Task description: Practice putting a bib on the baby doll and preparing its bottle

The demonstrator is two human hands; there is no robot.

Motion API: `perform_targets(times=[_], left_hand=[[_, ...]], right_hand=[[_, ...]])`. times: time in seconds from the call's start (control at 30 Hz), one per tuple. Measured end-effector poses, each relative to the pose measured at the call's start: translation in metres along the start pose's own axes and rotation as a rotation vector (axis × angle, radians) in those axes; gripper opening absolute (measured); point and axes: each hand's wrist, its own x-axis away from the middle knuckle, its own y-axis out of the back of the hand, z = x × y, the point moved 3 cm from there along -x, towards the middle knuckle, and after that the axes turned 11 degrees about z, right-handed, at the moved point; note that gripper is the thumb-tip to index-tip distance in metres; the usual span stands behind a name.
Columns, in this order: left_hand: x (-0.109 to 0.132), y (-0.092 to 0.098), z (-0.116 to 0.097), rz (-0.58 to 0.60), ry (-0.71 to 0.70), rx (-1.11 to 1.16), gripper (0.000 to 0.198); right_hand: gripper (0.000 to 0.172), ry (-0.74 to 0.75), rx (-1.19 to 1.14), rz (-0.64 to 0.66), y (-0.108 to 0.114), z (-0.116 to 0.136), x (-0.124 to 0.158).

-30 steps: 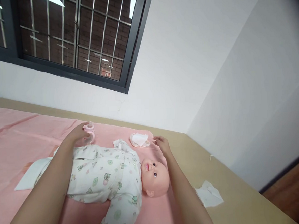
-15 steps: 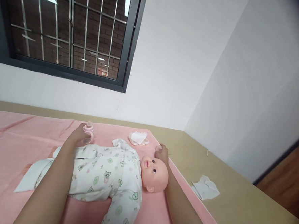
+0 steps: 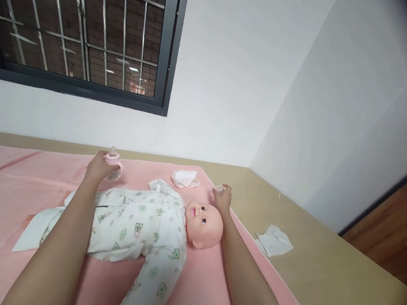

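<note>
My left hand (image 3: 97, 169) is wrapped round a baby bottle (image 3: 113, 158) with a pink collar, a pink handle and a bare clear teat pointing up. Beyond the doll's head, my right hand (image 3: 223, 199) grips a small clear cap (image 3: 221, 188), partly hidden by the fingers. Between my arms a baby doll (image 3: 135, 221) lies on its back in a white printed outfit, its head to the right. My left forearm passes over its legs.
A pink sheet (image 3: 204, 281) covers much of the tan surface (image 3: 320, 265). Crumpled white tissue in a wrapper (image 3: 185, 178) lies behind the doll's shoulder. A folded white cloth or tissue (image 3: 274, 241) is at the right. Behind stand a white wall (image 3: 217, 92) and a barred window (image 3: 114, 47).
My left hand has raised the bottle a little, and more of its body shows. The right hand has turned slightly, with the clear cap still in its fingers. The camera view has shifted slightly.
</note>
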Motion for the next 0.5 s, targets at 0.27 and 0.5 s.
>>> perform_targets(times=[0.27,0.5], left_hand=[[0.014,0.013,-0.062,-0.048,0.001,0.103,0.058],[0.031,0.006,-0.107,0.011,-0.163,-0.021,0.071]], right_hand=[[0.053,-0.001,-0.448,0.178,0.013,0.054,-0.004],[0.050,0.096,-0.585,0.377,0.028,0.120,0.027]])
